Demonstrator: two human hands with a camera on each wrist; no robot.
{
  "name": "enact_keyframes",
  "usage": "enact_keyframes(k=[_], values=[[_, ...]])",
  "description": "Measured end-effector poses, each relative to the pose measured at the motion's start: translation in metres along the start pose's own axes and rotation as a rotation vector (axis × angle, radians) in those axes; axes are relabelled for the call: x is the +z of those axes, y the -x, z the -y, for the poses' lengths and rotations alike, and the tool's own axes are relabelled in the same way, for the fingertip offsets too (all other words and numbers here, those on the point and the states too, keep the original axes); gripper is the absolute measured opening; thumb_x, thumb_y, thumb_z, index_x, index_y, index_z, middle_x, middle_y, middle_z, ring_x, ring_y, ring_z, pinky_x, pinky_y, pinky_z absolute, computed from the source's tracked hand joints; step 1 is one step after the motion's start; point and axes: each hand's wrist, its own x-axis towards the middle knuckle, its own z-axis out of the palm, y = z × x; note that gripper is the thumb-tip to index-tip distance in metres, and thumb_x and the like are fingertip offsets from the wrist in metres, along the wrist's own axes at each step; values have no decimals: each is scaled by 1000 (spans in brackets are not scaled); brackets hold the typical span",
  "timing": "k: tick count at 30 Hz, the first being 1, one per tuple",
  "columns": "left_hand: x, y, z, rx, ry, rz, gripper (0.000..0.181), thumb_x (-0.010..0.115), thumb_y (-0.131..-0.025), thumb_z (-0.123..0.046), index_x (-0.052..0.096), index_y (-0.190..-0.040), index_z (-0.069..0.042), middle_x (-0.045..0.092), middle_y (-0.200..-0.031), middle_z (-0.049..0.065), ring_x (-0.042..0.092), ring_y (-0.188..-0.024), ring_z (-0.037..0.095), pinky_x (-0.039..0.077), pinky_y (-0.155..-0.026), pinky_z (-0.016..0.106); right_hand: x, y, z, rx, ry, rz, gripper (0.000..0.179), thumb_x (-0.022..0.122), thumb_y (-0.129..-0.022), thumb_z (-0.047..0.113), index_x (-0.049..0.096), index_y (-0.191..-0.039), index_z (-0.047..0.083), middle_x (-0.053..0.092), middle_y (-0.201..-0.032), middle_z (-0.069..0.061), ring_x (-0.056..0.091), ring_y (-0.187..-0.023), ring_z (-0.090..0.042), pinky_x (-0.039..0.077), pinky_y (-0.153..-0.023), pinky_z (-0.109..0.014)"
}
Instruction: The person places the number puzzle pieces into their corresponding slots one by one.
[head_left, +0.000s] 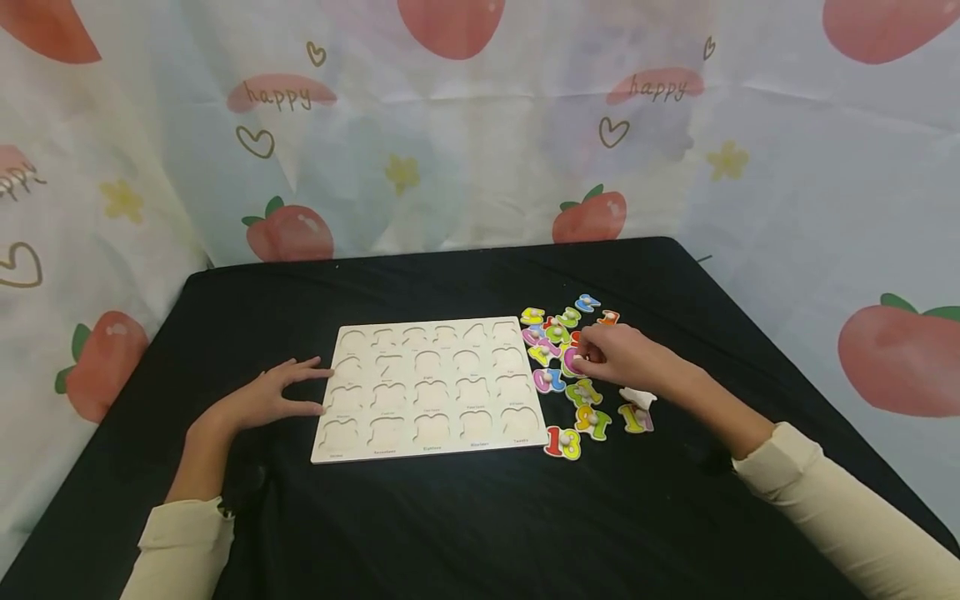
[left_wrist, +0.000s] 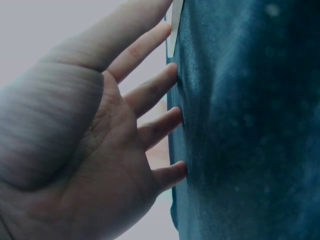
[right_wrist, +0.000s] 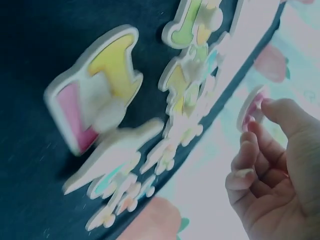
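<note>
A pale wooden number-puzzle board (head_left: 431,454) lies flat on the black cloth, its recesses showing bare wood. At its left edge my left hand (head_left: 258,402) is spread, thumb and fingertips touching the rim; in the left wrist view the fingers of the hand (left_wrist: 115,135) are stretched against the board's edge (left_wrist: 175,30). Over the loose pieces, my right hand (head_left: 626,357) pinches a pink number piece (right_wrist: 252,107) between thumb and index finger. The number on it cannot be read. The other fingers of that hand (right_wrist: 280,170) are curled.
Number pieces with knobs crowd the board's right side, including a red-and-yellow 13 (head_left: 562,443) and a blue piece (head_left: 587,302). A yellow-and-pink piece (head_left: 637,419) and a white-backed piece (head_left: 637,397) overlap by the right forearm. A printed curtain (head_left: 480,183) hangs behind the table.
</note>
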Motion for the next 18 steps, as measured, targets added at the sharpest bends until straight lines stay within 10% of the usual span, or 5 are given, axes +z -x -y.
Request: enact_keyframes(k=[18], values=[[1, -2, 3, -4, 3, 0, 67, 72, -82, -38, 49, -136, -5, 26, -148, 26, 6, -135, 52, -1, -98, 72, 21, -74, 35, -11, 97, 101, 14, 66, -88, 19, 61, -83, 7, 52, -69, 2, 47, -61, -13, 42, -55, -25]])
